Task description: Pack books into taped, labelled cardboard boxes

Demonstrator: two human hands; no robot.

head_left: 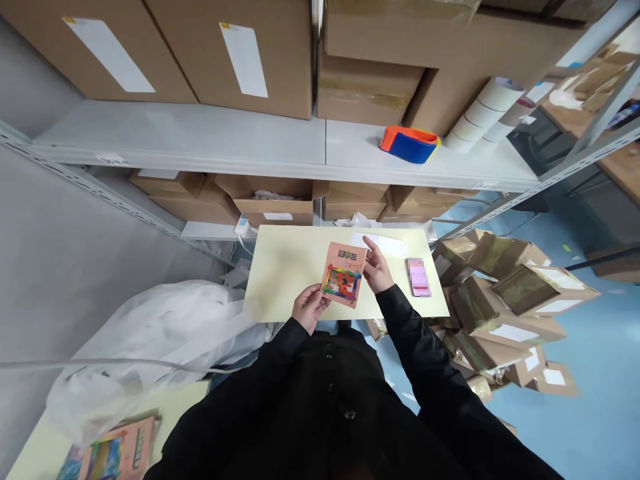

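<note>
A thin pink book [344, 275] with a colourful framed picture on its cover is held up over the pale yellow table [280, 267]. My left hand [309, 307] pinches its lower left corner, thumb on the cover. At the upper right edge, my right hand [377, 267] has its index finger stretched out and its other fingers curled by the book's edge; part of the grip is hidden. Behind the right hand a white sheet [393, 245] lies on the table. To the right of that hand lies a phone [418, 277] with a lit, blurred screen.
A grey shelf [200, 137] with cardboard boxes [260, 53] spans the front. On it are an orange and blue band [410, 144] and white rolls [483, 113]. Cardboard boxes [500, 307] pile up at right. White plastic sheeting [150, 333] and more pink books [120, 453] are at left.
</note>
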